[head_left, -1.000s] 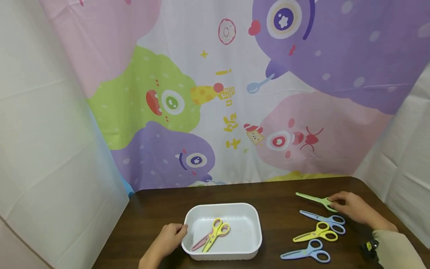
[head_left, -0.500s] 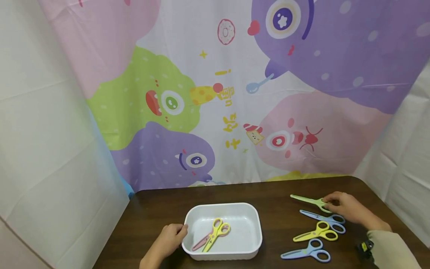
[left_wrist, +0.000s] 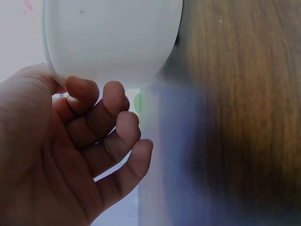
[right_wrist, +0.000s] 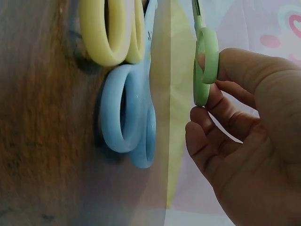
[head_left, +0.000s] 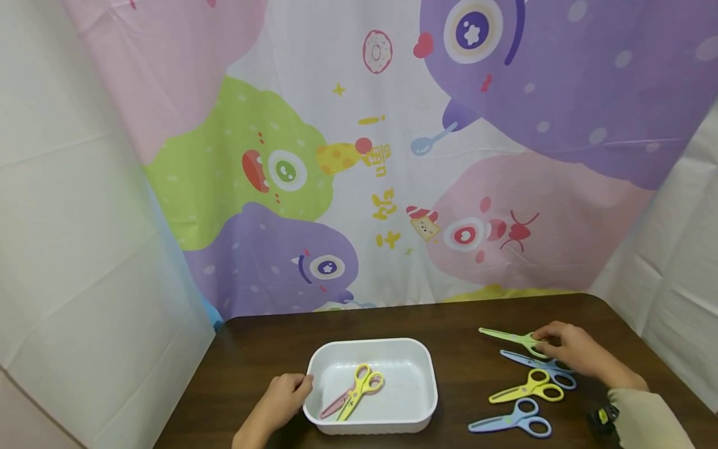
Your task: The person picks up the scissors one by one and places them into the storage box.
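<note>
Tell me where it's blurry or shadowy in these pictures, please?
Head view: mostly clear, with a dark shadow beside the white tray; left wrist view: a hazy bluish blur and a dark, smudgy patch over the table, while the left hand looks clearer; right wrist view: rather dim, with a soft shadow on the table beside the blue scissors.

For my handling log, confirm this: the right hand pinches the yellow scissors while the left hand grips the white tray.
Wrong color: the right hand pinches the green scissors, not yellow ones, as the right wrist view shows. The left hand does grip the white tray.
</note>
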`<state>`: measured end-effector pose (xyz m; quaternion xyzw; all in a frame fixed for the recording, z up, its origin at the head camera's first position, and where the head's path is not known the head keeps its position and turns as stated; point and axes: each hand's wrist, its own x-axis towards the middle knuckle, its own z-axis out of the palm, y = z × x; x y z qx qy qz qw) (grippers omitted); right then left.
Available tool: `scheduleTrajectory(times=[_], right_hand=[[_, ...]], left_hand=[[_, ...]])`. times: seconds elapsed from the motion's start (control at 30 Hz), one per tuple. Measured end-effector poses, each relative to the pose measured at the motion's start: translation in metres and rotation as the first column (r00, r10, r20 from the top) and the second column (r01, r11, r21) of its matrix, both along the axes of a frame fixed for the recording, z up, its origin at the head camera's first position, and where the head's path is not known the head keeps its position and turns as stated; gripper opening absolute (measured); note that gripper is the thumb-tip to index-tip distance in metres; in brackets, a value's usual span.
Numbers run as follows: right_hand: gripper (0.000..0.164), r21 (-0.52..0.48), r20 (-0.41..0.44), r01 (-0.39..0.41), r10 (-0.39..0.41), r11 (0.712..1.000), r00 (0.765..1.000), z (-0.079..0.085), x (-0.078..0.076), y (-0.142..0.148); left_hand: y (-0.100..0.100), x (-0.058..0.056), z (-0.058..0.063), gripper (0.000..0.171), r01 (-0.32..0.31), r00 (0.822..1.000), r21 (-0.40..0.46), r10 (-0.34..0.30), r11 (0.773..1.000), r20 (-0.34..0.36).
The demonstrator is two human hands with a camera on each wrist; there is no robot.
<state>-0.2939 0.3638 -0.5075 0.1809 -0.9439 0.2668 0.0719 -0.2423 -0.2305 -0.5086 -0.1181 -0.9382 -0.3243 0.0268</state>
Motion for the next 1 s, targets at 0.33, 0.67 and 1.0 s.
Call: scheduleTrajectory(times=[0.33,0.67,1.0], right_hand=[[0.016,-0.004,0.009,0.002,-0.002,1.0,1.0,-0.002,0.005,-0.006],[0.015,-0.014,-0.028,-0.009,0.008,1.0,1.0,-0.002,0.008,-0.01],[0.012,-0.037,-0.083,-0.051,0.047,0.998,0.995,0.001,0.011,-0.016]], left_hand=[[0.0,0.0,0.0,0.036,0.001,1.0,-0.005,-0.001,1.0,-0.015],[-0.001,-0.001,-0.001,0.038,0.004,1.0,0.015,-0.004,1.0,-0.004],[-0.001,0.001,0.0,0.039,0.002,1.0,0.019,-0.002,1.0,-0.001]])
